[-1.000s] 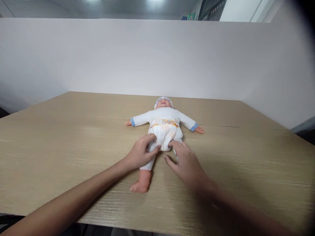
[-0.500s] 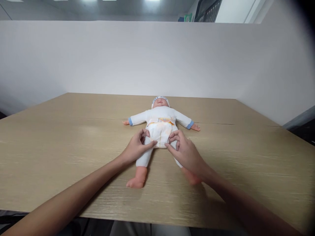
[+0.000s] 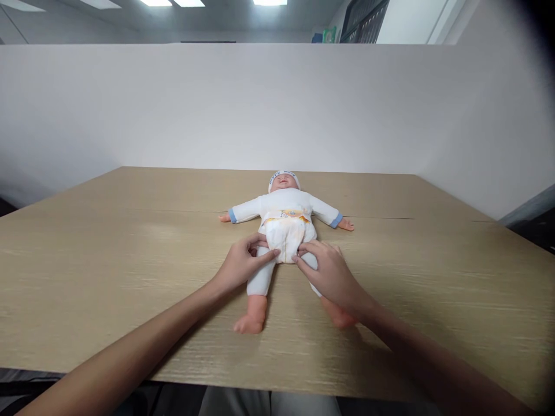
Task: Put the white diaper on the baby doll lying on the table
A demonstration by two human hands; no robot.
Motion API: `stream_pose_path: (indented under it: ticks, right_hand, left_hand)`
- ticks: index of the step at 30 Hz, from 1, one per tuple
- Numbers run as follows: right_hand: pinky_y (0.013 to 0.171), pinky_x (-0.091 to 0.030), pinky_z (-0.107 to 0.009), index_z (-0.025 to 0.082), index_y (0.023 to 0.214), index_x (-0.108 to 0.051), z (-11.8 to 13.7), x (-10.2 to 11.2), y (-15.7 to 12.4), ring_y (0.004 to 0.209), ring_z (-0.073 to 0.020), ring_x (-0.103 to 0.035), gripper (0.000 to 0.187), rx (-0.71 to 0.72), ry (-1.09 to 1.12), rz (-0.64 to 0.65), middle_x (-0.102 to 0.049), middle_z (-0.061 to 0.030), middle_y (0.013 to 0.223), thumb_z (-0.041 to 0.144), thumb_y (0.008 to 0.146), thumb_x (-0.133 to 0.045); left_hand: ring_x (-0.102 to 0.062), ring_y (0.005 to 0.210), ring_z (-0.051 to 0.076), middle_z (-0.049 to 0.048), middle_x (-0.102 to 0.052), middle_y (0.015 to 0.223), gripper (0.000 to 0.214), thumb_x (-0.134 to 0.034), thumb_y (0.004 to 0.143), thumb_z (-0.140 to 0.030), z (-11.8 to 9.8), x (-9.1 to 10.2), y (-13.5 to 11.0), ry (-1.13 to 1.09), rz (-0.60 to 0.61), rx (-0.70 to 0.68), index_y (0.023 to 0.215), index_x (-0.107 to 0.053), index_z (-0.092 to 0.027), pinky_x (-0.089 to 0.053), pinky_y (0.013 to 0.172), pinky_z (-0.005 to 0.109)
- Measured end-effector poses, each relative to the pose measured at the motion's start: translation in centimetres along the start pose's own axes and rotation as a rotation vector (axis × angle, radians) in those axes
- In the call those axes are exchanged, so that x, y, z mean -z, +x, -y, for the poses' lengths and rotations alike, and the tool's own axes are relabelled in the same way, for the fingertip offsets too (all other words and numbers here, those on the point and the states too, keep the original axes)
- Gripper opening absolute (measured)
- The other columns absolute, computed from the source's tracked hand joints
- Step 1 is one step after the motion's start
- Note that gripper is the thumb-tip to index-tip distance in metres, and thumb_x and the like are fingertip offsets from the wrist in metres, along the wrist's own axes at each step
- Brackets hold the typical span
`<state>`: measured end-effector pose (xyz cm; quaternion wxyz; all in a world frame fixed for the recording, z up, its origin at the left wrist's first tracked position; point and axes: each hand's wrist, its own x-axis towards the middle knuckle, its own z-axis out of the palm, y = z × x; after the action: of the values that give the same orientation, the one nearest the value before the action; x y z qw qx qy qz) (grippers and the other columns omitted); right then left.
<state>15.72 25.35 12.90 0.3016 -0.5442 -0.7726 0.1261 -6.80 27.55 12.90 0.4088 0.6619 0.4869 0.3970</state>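
A baby doll [image 3: 285,205] in a white suit and cap lies on its back on the wooden table [image 3: 130,254], arms spread, feet toward me. A white diaper [image 3: 286,237] with a yellow printed waistband wraps its hips. My left hand [image 3: 243,264] pinches the diaper's lower left edge at the doll's thigh, fingers closed on it. My right hand [image 3: 330,273] grips the diaper's lower right edge, fingers curled, and covers most of the doll's other leg. One bare doll foot [image 3: 249,322] shows below my left hand.
A white partition wall [image 3: 277,104] stands along the table's far and right sides. The table's near edge runs just above my lap [image 3: 269,401]. A thin seam crosses the tabletop behind the doll.
Both hands moved from the doll's crotch and thighs up onto the diaper's lower side edges and closed on them. The doll's legs shifted slightly.
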Motion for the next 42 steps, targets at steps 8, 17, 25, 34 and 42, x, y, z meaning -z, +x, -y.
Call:
stream_pose_path:
  ticks: [8, 17, 25, 34, 42]
  right_hand:
    - [0.09, -0.038, -0.038, 0.022, 0.092, -0.067, -0.1, -0.6, -0.3, 0.099, -0.0243, -0.063, 0.008, -0.018, 0.03, -0.057, -0.073, -0.002, 0.103, 0.028, 0.097, -0.066]
    - [0.083, -0.045, -0.035, 0.025, 0.096, -0.07, -0.5, 0.3, -0.1, 0.093, -0.0227, -0.062, 0.012, -0.065, 0.261, -0.012, -0.072, -0.0014, 0.1, 0.034, 0.097, -0.061]
    - [0.074, -0.042, -0.036, 0.025, 0.103, -0.072, -0.2, 0.3, -0.6, 0.082, -0.0234, -0.059, 0.022, -0.145, 0.197, -0.036, -0.069, -0.003, 0.088, 0.043, 0.097, -0.061]
    - [0.083, -0.043, -0.037, 0.024, 0.097, -0.066, -0.1, 0.0, -0.7, 0.096, -0.0256, -0.06, 0.011, -0.084, 0.195, -0.059, -0.072, -0.0032, 0.1, 0.035, 0.095, -0.062]
    - [0.087, -0.042, -0.039, 0.023, 0.089, -0.062, 0.3, 0.4, -0.6, 0.095, -0.0247, -0.058, 0.013, -0.04, 0.208, -0.067, -0.069, -0.0035, 0.097, 0.034, 0.096, -0.06]
  left_hand:
    - [-0.054, 0.075, 0.016, 0.0001, -0.065, 0.082, 0.042, -0.071, 0.088, -0.058, -0.3, 0.1, 0.0, -0.031, 0.054, 0.038, 0.096, -0.07, -0.018, -0.04, 0.067, 0.028]
    - [-0.069, 0.099, 0.024, 0.0113, -0.075, 0.113, 0.047, -0.081, 0.082, -0.055, -0.1, 0.8, 0.4, -0.436, 0.178, 0.269, 0.108, -0.071, -0.017, -0.051, 0.08, 0.032]
    - [-0.068, 0.105, 0.027, 0.0104, -0.074, 0.114, 0.05, -0.074, 0.087, -0.061, 0.4, 0.9, 0.2, -0.399, 0.165, 0.226, 0.111, -0.068, -0.017, -0.052, 0.086, 0.035]
    - [-0.066, 0.093, 0.023, 0.006, -0.074, 0.101, 0.046, -0.071, 0.089, -0.061, 0.0, 0.5, 0.1, -0.381, 0.128, 0.206, 0.104, -0.069, -0.017, -0.049, 0.079, 0.032]
    - [-0.065, 0.088, 0.021, 0.0065, -0.074, 0.099, 0.043, -0.074, 0.088, -0.058, -0.3, 0.6, 0.0, -0.372, 0.092, 0.216, 0.1, -0.07, -0.017, -0.047, 0.075, 0.03]
